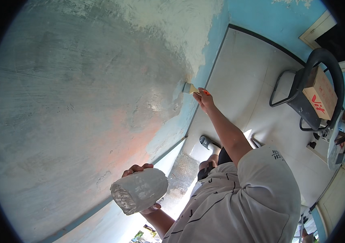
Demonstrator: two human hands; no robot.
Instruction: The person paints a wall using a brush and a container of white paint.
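My right hand (203, 99) grips a small flat-headed hand tool (187, 88) with a grey head, a pale yellow neck and an orange handle. Whether it is a paintbrush or a scraper I cannot tell. Its head meets the wall (99, 91) near the right edge of a grey patch, beside light blue paint. Lower down, my left hand (137, 170) is wrapped around a grey-white, roughly cylindrical container (143, 189), tilted on its side and held off the wall. Its near end looks wrinkled, and most of my left palm is hidden behind it.
On the right stands a black chair (306, 115) with a cardboard box (322, 94) on its seat. Behind it a round table (333, 148) bears bottles and small items. A slippered foot (209, 142) rests on the tiled floor (251, 76). A blue edge (99, 204) borders the wall's lower left.
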